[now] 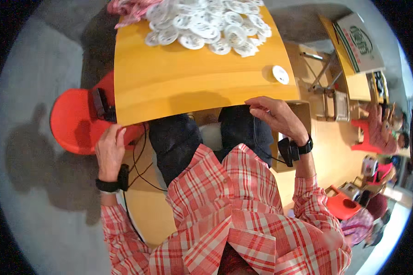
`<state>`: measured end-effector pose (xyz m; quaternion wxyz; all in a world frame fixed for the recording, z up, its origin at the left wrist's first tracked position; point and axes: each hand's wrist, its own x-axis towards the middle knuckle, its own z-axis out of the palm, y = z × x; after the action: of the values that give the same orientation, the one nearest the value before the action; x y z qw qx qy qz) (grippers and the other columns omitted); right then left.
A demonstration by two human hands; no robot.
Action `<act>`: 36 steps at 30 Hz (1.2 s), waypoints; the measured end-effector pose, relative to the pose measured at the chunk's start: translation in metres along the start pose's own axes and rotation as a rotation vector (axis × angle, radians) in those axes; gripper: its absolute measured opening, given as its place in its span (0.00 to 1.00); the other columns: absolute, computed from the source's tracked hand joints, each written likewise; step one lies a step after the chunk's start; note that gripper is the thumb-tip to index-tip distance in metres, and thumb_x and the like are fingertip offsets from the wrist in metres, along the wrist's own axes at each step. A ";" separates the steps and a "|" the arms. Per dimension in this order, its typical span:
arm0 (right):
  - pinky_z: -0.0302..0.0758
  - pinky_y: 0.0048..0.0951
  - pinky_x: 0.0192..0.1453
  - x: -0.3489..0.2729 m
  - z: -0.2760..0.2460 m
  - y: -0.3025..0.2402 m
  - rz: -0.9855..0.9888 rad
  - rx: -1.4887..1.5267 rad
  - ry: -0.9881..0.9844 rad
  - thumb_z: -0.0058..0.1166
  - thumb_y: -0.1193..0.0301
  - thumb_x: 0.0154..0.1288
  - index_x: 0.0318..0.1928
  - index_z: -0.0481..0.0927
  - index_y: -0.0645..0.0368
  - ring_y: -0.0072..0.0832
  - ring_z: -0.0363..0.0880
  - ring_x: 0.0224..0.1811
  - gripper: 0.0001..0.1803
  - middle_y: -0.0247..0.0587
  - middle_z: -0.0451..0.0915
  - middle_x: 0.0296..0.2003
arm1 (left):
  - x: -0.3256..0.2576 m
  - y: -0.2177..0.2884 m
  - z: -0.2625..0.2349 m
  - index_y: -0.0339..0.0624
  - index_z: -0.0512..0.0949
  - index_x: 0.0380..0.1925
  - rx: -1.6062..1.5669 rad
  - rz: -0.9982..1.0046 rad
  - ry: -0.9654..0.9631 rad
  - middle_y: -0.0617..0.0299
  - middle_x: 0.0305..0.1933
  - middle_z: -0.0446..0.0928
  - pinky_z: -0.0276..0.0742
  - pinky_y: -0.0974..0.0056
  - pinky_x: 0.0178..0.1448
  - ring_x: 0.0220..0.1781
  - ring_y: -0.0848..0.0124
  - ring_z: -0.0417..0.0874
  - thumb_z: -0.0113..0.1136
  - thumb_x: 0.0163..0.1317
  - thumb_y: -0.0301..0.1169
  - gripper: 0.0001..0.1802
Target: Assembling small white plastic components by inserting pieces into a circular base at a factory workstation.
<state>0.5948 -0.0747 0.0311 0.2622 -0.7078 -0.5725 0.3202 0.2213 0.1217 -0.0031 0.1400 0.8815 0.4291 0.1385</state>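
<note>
My left hand (110, 149) is at the near left corner of the yellow-brown table (183, 87), fingers stretched out and nothing seen in them. At the front edge on the right, my right hand (275, 118) rests with its fingers loosely bent and the thumb a little apart; it holds nothing that I can see. Beyond it, a single white round disc (280, 74) with a small dark centre lies near the table's right side. A heap of similar white discs (202, 27) covers the far end. Both wrists wear black bands with small devices.
Pink-red cloth (131, 10) lies at the far left of the table. A red stool (71, 119) bearing a black object stands at left. Cables hang by my legs. A cardboard box (303, 110) is below at right. Farther right are another table with a carton (360, 43) and seated people.
</note>
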 end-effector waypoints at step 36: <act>0.73 0.39 0.44 0.136 -0.051 0.121 0.060 -0.604 0.571 0.50 0.72 0.55 0.43 0.77 0.48 0.43 0.73 0.42 0.13 0.45 0.74 0.37 | 0.132 0.136 0.120 0.38 0.69 0.32 -1.342 -0.283 -0.010 0.60 0.31 0.76 0.73 0.72 0.32 0.26 0.74 0.78 0.59 0.57 0.30 0.10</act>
<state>0.7300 0.0331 -0.0453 0.1817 -0.8297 -0.5240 -0.0635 0.4407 0.1308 -0.0481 0.6746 0.5402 0.3609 0.3506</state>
